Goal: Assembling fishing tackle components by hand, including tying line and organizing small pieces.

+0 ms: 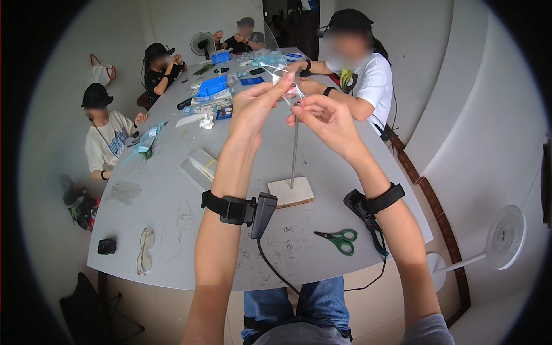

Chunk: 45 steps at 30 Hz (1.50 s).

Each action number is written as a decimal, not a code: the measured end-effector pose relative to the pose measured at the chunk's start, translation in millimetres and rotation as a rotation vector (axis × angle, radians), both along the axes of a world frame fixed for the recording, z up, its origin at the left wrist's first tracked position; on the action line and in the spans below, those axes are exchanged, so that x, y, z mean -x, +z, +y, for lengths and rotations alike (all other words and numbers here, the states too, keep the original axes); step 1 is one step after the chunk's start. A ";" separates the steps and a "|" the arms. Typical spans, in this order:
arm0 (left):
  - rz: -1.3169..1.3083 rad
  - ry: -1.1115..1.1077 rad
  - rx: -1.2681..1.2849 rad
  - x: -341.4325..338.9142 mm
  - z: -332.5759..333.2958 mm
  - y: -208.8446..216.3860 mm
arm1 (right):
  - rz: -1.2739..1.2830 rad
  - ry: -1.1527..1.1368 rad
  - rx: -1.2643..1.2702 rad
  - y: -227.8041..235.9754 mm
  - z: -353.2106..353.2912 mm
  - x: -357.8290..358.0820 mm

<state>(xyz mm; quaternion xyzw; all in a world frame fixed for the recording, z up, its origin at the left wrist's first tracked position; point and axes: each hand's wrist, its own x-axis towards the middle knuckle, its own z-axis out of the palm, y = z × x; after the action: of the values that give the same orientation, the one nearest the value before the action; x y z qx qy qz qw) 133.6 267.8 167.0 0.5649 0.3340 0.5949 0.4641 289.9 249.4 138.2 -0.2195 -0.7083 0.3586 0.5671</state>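
Note:
Both my hands are raised over the middle of the table, close together at the top of a thin metal rod (295,149). The rod stands upright on a flat white block (290,191). My left hand (259,103) pinches a crumpled piece of clear plastic film (277,70) between thumb and fingers. Beside it, my right hand (326,117) is closed, thumb against fingertips, at the film's lower end and the rod's tip. What exactly lies between the right fingertips is too small to tell. A clear plastic sheet seems to rise above my hands.
Green-handled scissors (340,240) lie near the front edge, glasses (145,252) and a small black box (106,246) at left. Clear plastic sleeves (201,165) rest left of the block. Blue trays (213,86) and packets stand farther back. Several people sit around the table; one (368,80) is close at right.

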 end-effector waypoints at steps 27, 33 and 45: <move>0.052 -0.027 -0.158 -3.7 -8.2 -2.1 | 0.023 0.035 0.015 -4.8 3.4 -4.1; 0.043 -0.050 -0.179 -1.8 -8.8 -4.8 | -0.066 0.025 0.049 -7.2 0.2 -7.2; 0.115 0.030 -0.208 1.0 -10.4 4.7 | -0.124 0.017 0.046 -18.7 2.2 -14.7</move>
<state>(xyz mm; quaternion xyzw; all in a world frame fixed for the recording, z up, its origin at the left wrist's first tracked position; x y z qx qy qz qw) 132.7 257.4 171.7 0.6383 0.3050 0.5998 0.3738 304.6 251.7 119.5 -0.2482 -0.7353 0.3656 0.5139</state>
